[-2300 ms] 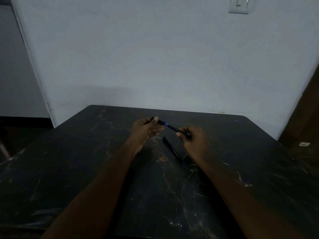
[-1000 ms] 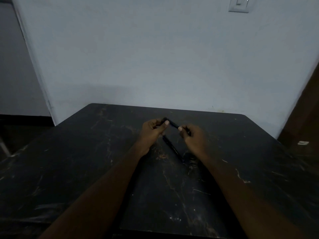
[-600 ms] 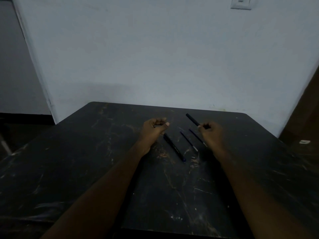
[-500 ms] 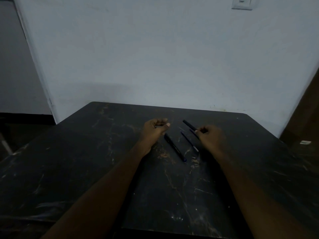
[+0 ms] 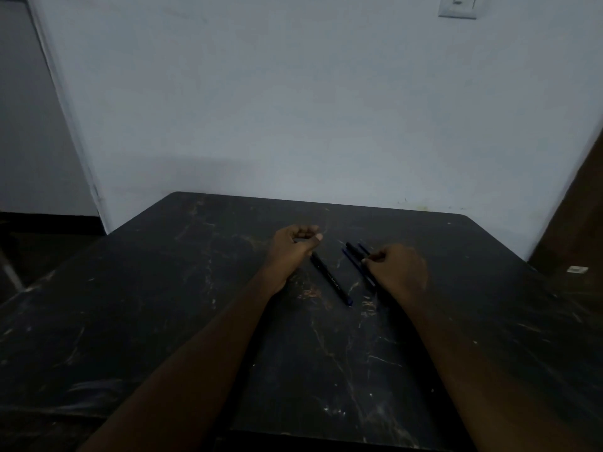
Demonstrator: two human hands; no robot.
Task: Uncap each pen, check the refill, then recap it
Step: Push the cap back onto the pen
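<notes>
A dark pen (image 5: 331,279) lies slantwise on the black table (image 5: 163,305) between my hands. My left hand (image 5: 295,246) rests just left of its far end, curled into a fist with nothing visible in it. My right hand (image 5: 399,270) is down at the table and pinches a second dark pen (image 5: 355,251) by its near part. That pen sits low beside a blue pen (image 5: 354,262) lying on the table. Another dark pen end (image 5: 363,247) shows just right of them. My right hand hides the near ends of these pens.
The scratched table runs up to a pale wall (image 5: 293,109) at the back. A light switch (image 5: 458,6) is high on the wall. A dark wooden door or panel (image 5: 580,197) stands at the right, and the floor drops away at the left.
Both hands held one pen together, then parted. My right hand carried that pen right and lowered it beside the pens lying there. My left hand stayed curled in place.
</notes>
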